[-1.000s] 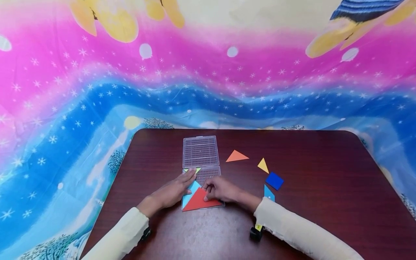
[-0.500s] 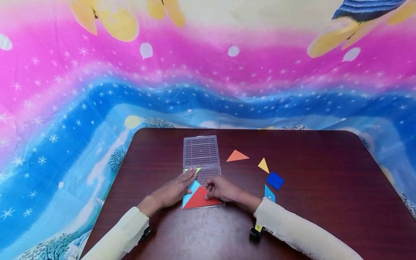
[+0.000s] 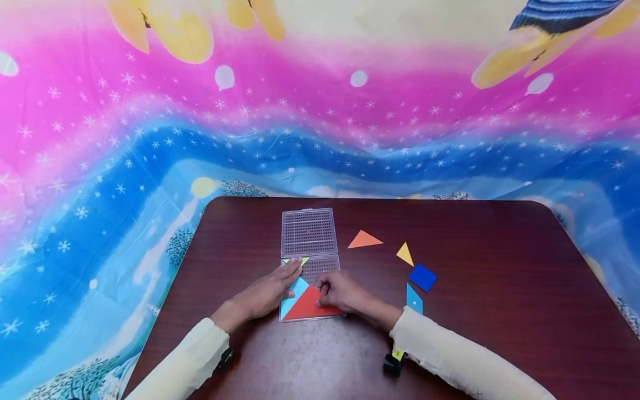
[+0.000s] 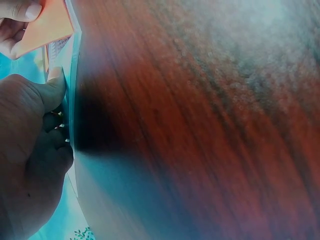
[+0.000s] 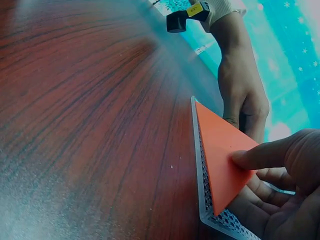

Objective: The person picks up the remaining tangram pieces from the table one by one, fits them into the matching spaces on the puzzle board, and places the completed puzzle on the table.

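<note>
A clear, perforated plastic case lies unfolded on the table, its two halves hinged. In the near half are tangram pieces: a red triangle along the front edge, a light blue triangle at the left and a small green triangle at the far left corner. My right hand pinches the red triangle, thumb on top and fingers beneath; the piece is tilted up from the case floor in the right wrist view. My left hand rests with straight fingers over the light blue and green pieces, partly hiding them.
Right of the case lie an orange triangle, a yellow triangle, a dark blue square and a blue parallelogram, close to the right forearm. A patterned cloth hangs behind the brown table.
The red triangle's front edge has shifted slightly away from me, from over the case's front rim to just inside it. The left hand stays where it was.
</note>
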Action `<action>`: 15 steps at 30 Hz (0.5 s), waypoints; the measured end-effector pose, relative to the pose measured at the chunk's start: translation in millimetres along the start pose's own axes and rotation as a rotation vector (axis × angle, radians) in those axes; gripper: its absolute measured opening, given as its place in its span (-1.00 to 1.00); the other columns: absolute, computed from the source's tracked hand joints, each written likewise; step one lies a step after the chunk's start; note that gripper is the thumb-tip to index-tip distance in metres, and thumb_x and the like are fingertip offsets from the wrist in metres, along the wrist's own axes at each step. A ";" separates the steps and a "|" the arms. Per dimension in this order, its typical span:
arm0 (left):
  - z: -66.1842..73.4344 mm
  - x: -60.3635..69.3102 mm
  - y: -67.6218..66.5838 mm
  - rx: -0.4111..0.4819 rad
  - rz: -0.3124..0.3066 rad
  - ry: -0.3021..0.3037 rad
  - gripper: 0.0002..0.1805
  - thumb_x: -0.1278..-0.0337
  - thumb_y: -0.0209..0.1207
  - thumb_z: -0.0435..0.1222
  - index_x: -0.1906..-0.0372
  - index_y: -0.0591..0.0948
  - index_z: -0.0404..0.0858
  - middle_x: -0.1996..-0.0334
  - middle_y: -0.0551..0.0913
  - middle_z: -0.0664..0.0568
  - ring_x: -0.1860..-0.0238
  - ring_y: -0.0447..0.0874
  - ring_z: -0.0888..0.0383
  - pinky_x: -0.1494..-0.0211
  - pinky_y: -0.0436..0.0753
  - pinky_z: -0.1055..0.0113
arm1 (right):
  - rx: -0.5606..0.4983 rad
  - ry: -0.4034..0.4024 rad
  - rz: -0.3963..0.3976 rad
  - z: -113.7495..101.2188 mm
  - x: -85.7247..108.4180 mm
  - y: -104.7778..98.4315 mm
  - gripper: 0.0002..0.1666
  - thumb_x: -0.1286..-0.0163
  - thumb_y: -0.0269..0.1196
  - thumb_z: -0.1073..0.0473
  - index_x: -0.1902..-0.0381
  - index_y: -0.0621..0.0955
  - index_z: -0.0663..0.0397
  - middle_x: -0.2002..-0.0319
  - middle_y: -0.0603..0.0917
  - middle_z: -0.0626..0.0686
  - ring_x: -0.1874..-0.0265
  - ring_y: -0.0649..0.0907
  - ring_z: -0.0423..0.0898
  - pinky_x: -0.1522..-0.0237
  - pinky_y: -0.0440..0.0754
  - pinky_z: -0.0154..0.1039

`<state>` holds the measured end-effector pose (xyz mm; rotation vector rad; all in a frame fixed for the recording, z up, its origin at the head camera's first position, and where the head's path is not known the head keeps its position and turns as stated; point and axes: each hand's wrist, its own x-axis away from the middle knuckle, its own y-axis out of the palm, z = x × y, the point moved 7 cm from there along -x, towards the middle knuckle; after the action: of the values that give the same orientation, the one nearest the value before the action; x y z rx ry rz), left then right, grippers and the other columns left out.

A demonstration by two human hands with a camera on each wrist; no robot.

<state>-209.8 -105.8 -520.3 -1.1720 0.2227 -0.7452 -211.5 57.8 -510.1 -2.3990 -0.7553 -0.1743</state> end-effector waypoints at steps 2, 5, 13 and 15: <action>0.0 0.3 -0.5 0.004 0.001 -0.003 -0.27 -0.55 0.06 -0.11 -0.64 0.07 -0.13 -0.70 -0.09 0.06 -0.69 -0.12 0.00 -0.61 0.27 0.00 | -0.007 0.011 0.014 0.5 0.8 -0.1 -0.76 -0.13 0.52 0.37 0.36 0.65 0.09 0.50 0.56 -0.08 0.48 0.53 -0.19 0.43 0.52 -0.40; 0.3 1.0 -1.5 0.008 0.005 -0.005 -0.26 -0.54 0.08 -0.11 -0.64 0.08 -0.12 -0.70 -0.08 0.05 -0.69 -0.11 -0.01 -0.61 0.29 0.00 | -0.003 0.006 0.040 -0.3 2.4 -0.4 -0.75 -0.10 0.54 0.37 0.38 0.65 0.09 0.52 0.57 -0.08 0.51 0.53 -0.20 0.47 0.52 -0.40; 1.1 1.2 -2.0 0.002 -0.007 -0.017 -0.27 -0.56 0.04 -0.07 -0.64 0.08 -0.12 -0.70 -0.09 0.08 -0.69 -0.12 0.01 -0.63 0.25 0.01 | 0.065 -0.060 0.130 -7.7 9.7 -1.9 -0.78 -0.07 0.57 0.35 0.41 0.70 0.08 0.55 0.63 -0.09 0.53 0.56 -0.26 0.47 0.55 -0.42; 0.1 1.2 -1.1 0.003 -0.022 -0.036 -0.27 -0.57 0.00 -0.02 -0.65 0.05 -0.09 -0.70 -0.12 0.11 -0.70 -0.13 0.04 -0.64 0.24 0.01 | 0.096 -0.075 0.157 -9.4 11.3 -2.2 -0.79 -0.07 0.57 0.34 0.40 0.72 0.07 0.55 0.65 -0.10 0.55 0.56 -0.28 0.49 0.56 -0.43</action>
<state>-209.4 -106.7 -519.1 -1.1862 0.1789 -0.7427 -202.8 59.1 -498.1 -2.3711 -0.5919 0.0156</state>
